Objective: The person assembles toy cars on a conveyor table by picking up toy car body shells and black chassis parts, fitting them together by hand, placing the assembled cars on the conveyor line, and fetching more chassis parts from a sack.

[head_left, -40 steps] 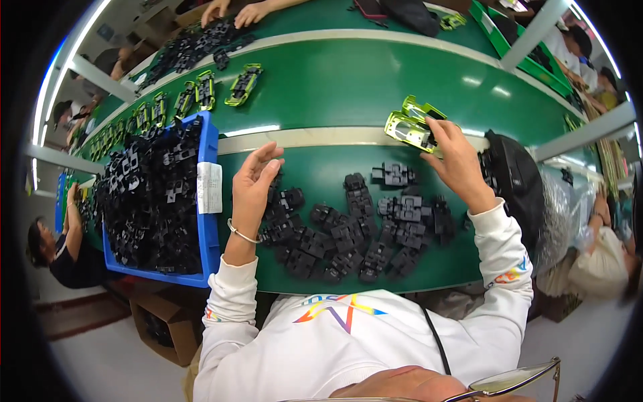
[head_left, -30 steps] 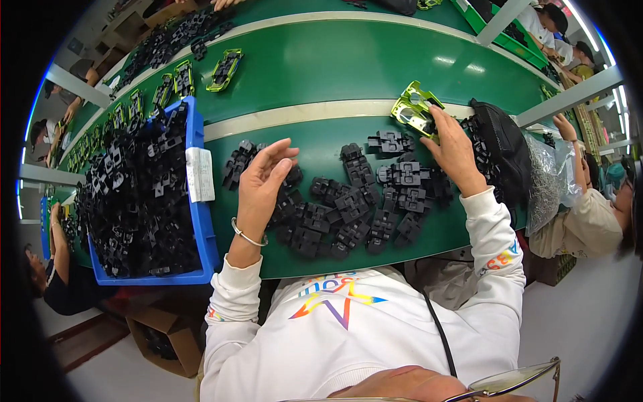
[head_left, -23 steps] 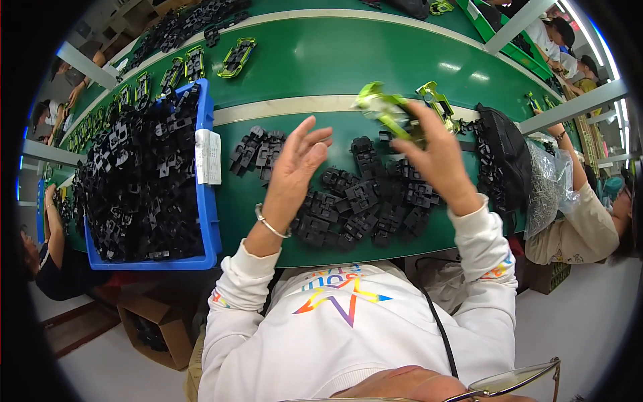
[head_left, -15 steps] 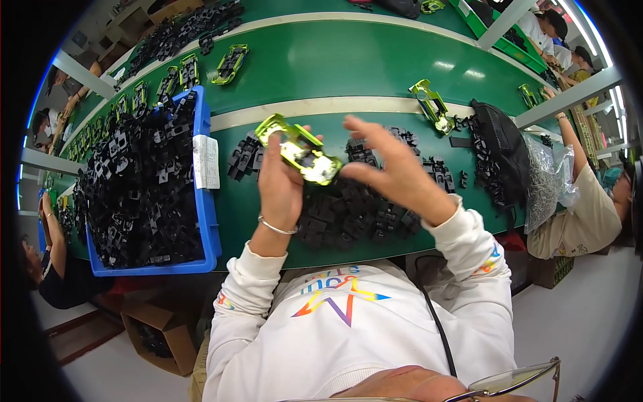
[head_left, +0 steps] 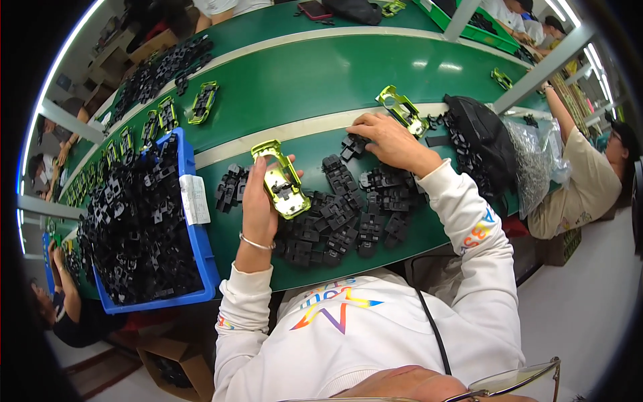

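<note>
My left hand [head_left: 260, 194] is closed round a lime-green toy car body shell [head_left: 287, 191], an open frame tilted upright over the table. My right hand [head_left: 390, 139] reaches across to a black plastic part [head_left: 352, 146] near the belt's edge, its fingers curled down onto the part. In front of my body lies a heap of black plastic parts [head_left: 338, 214], just right of the green shell. Beyond my right hand, a second green car shell [head_left: 404, 112] rests on the pale strip.
At the left stands a blue crate [head_left: 201, 248] heaped with black parts. Green shells [head_left: 203, 102] line the green conveyor [head_left: 288, 74]. To the right are a black bag [head_left: 479, 137] and a clear bag of screws [head_left: 532, 167]. Co-workers sit on both sides.
My right hand has moved away from the green shell to the black part farther off. My left hand has lowered slightly leftward with the shell, and the view has shifted.
</note>
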Motion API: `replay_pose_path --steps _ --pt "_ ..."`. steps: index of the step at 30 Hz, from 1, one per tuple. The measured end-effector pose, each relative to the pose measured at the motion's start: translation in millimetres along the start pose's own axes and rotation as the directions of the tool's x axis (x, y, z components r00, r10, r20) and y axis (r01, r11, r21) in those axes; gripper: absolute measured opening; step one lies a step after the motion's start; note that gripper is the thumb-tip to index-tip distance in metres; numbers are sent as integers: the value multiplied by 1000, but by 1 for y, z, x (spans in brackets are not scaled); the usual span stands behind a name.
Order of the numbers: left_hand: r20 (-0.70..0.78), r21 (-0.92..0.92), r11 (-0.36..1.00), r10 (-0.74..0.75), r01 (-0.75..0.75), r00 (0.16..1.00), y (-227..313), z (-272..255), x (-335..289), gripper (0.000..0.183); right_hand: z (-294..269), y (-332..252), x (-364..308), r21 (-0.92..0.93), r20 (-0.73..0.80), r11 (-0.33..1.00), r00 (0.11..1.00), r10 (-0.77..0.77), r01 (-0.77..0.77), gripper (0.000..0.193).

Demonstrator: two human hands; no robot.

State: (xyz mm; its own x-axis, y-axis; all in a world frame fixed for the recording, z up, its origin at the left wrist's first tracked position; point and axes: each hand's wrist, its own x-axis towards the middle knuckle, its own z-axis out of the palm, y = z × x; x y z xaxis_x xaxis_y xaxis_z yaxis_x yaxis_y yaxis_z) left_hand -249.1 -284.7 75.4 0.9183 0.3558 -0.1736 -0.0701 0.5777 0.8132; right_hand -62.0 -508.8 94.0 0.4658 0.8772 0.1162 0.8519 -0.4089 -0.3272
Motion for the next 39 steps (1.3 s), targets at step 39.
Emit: replay_pose_path --steps 39 --pt "233 45 371 -907 -928 -351 -402 393 -129 40 332 90 -621 529 -445 26 -250 860 -848 47"
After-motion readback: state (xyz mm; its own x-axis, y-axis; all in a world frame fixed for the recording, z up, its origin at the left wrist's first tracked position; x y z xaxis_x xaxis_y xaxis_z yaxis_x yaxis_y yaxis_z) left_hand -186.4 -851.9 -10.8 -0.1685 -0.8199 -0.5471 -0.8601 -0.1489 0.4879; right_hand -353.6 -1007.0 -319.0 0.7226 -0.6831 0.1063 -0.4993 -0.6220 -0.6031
